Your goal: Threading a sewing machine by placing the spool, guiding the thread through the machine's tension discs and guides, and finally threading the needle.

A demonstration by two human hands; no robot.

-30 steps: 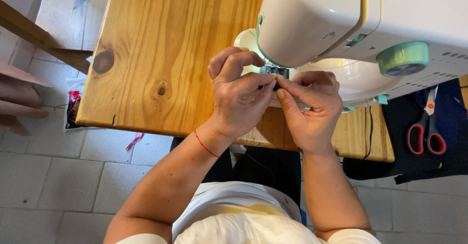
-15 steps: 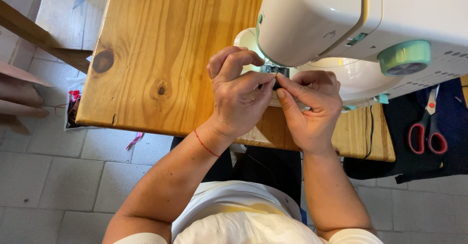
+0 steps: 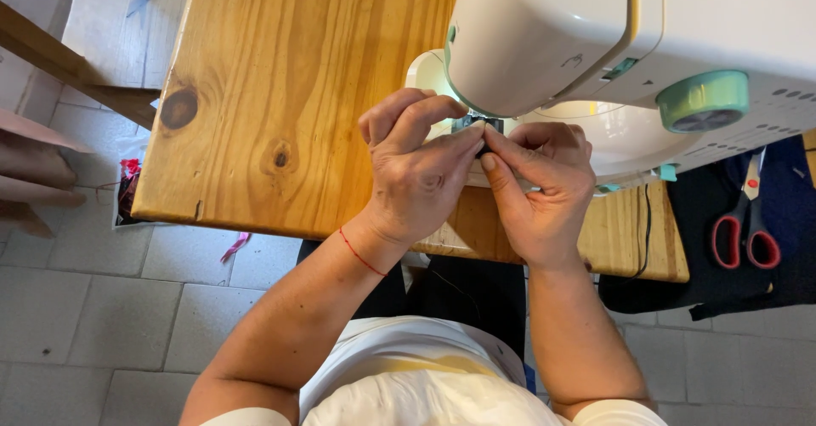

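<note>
Grey tiled floor [image 3: 102,307] below me, grout lines plain. Pine table [image 3: 280,94] takes the middle of the head view, two dark knots near its left front corner.

Packages and labels: a flat printed packet [image 3: 127,190], red and dark, lies on the tiles under the table's left corner, half tucked beneath the edge. A pink scrap [image 3: 235,246] lies on the floor just right of it. I can't make out what is printed on either.

Around: white sewing machine [image 3: 612,43] fills the upper right of the table, its mint-green dial [image 3: 703,101] on the side facing me. The machine's head overhangs the needle area and hides most of it. A black cord [image 3: 646,226] runs down over the table edge to the right. Red-handled scissors [image 3: 748,222] lie on dark navy cloth [image 3: 765,247] at far right, off the table. A brown wooden beam [image 3: 59,65] slants in at upper left.

Hands: my left hand [image 3: 421,175], red thread on the wrist, and my right hand [image 3: 540,188] meet under the machine head, fingertips touching. Both are pinched narrow on a small dark part [image 3: 478,124] at the needle area, thumbs and forefingers closed around it. What exactly the part is, I cannot tell.

No containers in view.
</note>
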